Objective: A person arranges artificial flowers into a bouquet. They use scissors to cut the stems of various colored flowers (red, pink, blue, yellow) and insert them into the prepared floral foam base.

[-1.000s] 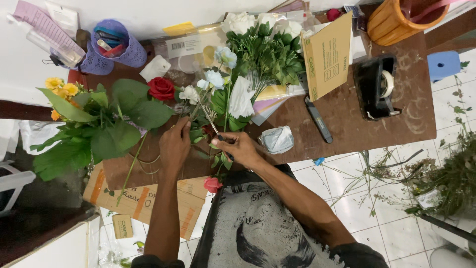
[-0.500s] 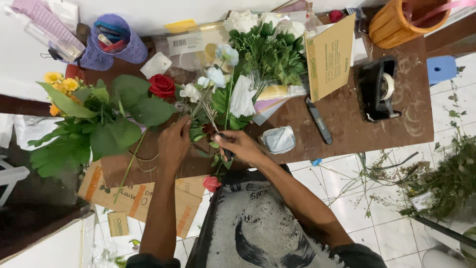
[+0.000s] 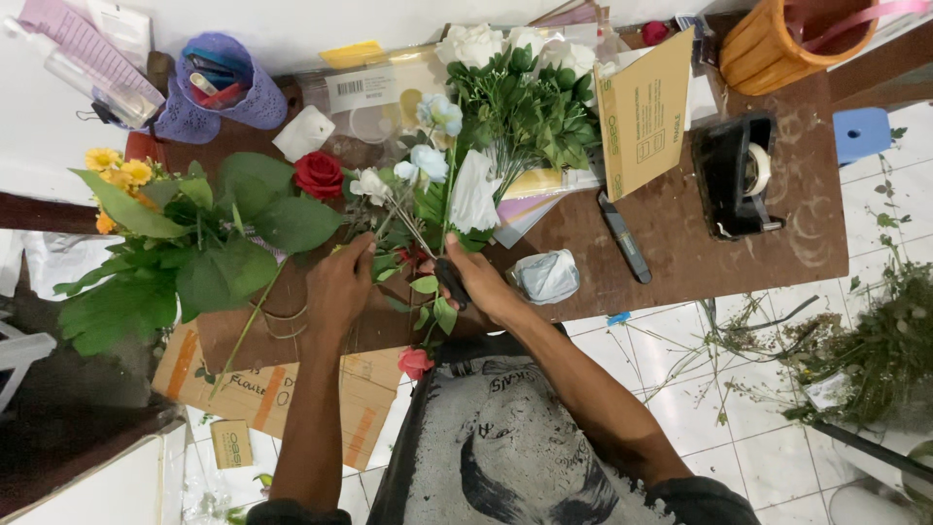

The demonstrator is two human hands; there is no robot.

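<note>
while both hands meet at the near edge of the brown table (image 3: 680,253), the flower bunch (image 3: 423,209) lies between them with its long axis running near to far, stems toward the person and pale blue and white blooms pointing to the far side. the left hand (image 3: 340,282) rests palm down on the left of the stems, fingers curled over them. the right hand (image 3: 481,287) comes in from the right, forearm slanting across the table edge, fingers closed narrow around the stems and a dark handle; what the tool is i cannot tell. a red rose (image 3: 319,175) sits just left of the blooms, with broad green leaves (image 3: 194,253) and yellow flowers (image 3: 117,175) farther left. a white rose bunch (image 3: 515,97) lies beyond. a black tape dispenser (image 3: 734,175) stands well to the right, and a crumpled plastic wad (image 3: 546,275) sits just beside the right wrist.
</note>
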